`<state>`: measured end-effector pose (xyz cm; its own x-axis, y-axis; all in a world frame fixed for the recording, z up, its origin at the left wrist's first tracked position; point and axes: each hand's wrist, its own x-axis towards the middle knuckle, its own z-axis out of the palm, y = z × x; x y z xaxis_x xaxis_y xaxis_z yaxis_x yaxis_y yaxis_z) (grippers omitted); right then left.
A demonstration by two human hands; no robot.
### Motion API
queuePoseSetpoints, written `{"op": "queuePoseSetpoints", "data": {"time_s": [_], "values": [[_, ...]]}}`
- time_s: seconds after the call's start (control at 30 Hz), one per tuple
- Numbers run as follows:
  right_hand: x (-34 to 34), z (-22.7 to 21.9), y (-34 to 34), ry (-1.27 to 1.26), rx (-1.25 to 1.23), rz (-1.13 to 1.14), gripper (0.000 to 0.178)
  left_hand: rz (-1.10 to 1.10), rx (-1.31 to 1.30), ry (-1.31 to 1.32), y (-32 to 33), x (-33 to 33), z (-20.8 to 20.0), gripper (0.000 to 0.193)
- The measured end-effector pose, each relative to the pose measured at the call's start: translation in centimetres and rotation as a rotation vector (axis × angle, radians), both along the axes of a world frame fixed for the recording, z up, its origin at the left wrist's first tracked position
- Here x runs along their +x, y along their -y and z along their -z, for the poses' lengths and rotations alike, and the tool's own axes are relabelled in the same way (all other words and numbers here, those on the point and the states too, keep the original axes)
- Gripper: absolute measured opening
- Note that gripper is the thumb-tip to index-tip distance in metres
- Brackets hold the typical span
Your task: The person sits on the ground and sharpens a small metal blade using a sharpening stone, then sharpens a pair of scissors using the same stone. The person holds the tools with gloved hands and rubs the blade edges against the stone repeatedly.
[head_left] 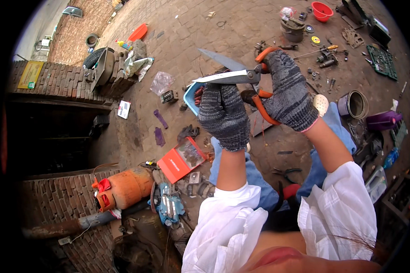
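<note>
A large pair of shears with orange-wrapped handles is raised in front of me, its two pointed blades spread apart and aimed left. My right hand, in a dark grey knitted glove, is closed on the handles. My left hand, gloved the same way, has its fingers curled up against the lower blade, with a dark fingertip showing above it; part of that grip is hidden. Behind the left hand, a light blue basket with reddish things in it stands on the ground.
A red box lies open below left, near an orange gas cylinder. To the right are a metal can, a purple container, a green tool case and scattered metal parts. Pliers lie between my legs.
</note>
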<state>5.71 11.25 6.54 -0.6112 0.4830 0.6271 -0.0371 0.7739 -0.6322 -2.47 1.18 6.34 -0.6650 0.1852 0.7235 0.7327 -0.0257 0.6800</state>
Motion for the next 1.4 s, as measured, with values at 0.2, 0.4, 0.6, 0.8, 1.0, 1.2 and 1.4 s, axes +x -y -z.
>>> {"op": "queuePoseSetpoints", "data": {"time_s": [0.2, 0.4, 0.6, 0.8, 1.0, 1.2, 1.4], "values": [[-0.3, 0.3, 0.0, -0.118, 0.124, 0.086, 0.048, -0.002, 0.002, 0.054, 0.0, 0.4, 0.3, 0.022], [-0.3, 0.1, 0.1, -0.067, 0.052, 0.096, 0.047, -0.044, -0.012, -0.040, -0.2, 0.7, 0.1, 0.019], [-0.4, 0.6, 0.2, -0.054, 0.032, 0.114, 0.048, -0.039, 0.007, -0.011, -0.3, 0.8, 0.1, 0.019], [-0.3, 1.1, 0.2, -0.010, -0.050, 0.078, 0.049, 0.042, 0.022, 0.114, -0.3, 1.4, -0.2, 0.020], [-0.4, 1.6, 0.7, 0.010, -0.131, -0.029, 0.052, -0.008, -0.071, -0.078, 0.2, 0.6, 0.1, 0.024], [0.1, 1.7, 0.8, 0.111, -0.231, -0.074, 0.051, 0.191, 0.117, 0.141, 0.2, 0.6, 0.7, 0.025], [0.1, 1.2, -0.2, 0.170, -0.219, -0.148, 0.048, 0.391, 0.162, 0.236, 0.6, -0.1, -0.7, 0.023]]}}
